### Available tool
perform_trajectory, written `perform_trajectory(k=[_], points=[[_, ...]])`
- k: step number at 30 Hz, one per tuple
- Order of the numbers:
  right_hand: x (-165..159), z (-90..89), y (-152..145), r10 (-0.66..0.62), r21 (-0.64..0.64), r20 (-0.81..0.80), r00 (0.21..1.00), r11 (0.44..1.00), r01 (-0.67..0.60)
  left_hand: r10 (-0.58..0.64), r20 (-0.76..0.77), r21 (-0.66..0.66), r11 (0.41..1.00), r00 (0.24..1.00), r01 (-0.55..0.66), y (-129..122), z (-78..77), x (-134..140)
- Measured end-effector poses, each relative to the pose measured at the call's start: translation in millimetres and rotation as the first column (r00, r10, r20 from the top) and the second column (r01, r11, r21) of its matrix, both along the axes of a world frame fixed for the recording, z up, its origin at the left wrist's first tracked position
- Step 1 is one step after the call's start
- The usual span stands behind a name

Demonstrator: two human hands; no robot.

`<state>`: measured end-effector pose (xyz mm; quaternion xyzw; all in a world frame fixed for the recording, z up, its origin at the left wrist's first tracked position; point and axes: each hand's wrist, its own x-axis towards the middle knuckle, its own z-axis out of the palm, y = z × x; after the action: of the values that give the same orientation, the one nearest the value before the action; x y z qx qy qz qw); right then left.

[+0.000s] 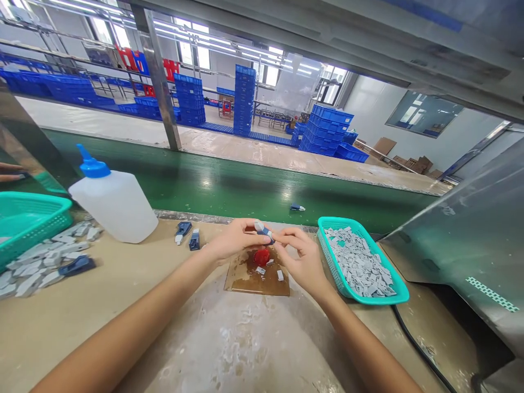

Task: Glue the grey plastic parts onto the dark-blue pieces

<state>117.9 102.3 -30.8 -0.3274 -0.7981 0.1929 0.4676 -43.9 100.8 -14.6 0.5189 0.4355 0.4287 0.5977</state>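
My left hand (233, 238) pinches a small dark blue and white plastic part (266, 233) between thumb and fingers. From the other side, the fingertips of my right hand (301, 254) close on the same part's lower right end. Just below is a brown board (257, 284), wet-looking, bearing a red round thing (262, 256) and a few small light grey pieces (280, 275). Two similar blue and white parts (194, 239) lie left of my left hand. Right of my right hand stands a turquoise basket (395, 297) full of small grey pieces (360, 265).
A white squeeze bottle (117, 204) with a blue cap stands at left. Beside it are loose grey pieces (30, 267) and another turquoise basket (61, 210). One blue part (297, 207) lies on the green belt (229, 191) ahead. At far left, another person's hand (10, 172) shows.
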Motion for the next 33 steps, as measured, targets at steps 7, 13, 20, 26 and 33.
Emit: perform_trajectory(k=[7,13,20,26,33], points=[[9.2,9.6,8.7,-0.079,0.163,0.108,0.991,0.985,0.061,0.170,0.084,-0.087,0.983,0.982,-0.163,0.2,-0.7,14.4],[88.4,16.1,58.4,-0.372,0.001,0.671,0.642,0.866,0.500,0.357,-0.551,0.227,0.934,0.754,-0.277,23.1,-10.2,-26.6],[115.6,-6.3,75.1,-0.324,-0.048,0.762,0.560,0.835,0.548,0.421,-0.807,0.257,0.882,0.414,-0.395,48.4,-20.7,-68.9],[110.2,-3.0,73.8,-0.320,-0.058,0.764,0.561,0.831,0.553,0.492,-0.826,0.405,0.857,0.275,-0.318,58.8,-29.2,-64.1],[105.4,4.1,68.4,-0.322,-0.016,0.755,0.571,0.862,0.507,0.399,-0.814,0.486,0.866,0.423,0.119,97.4,-26.1,5.8]])
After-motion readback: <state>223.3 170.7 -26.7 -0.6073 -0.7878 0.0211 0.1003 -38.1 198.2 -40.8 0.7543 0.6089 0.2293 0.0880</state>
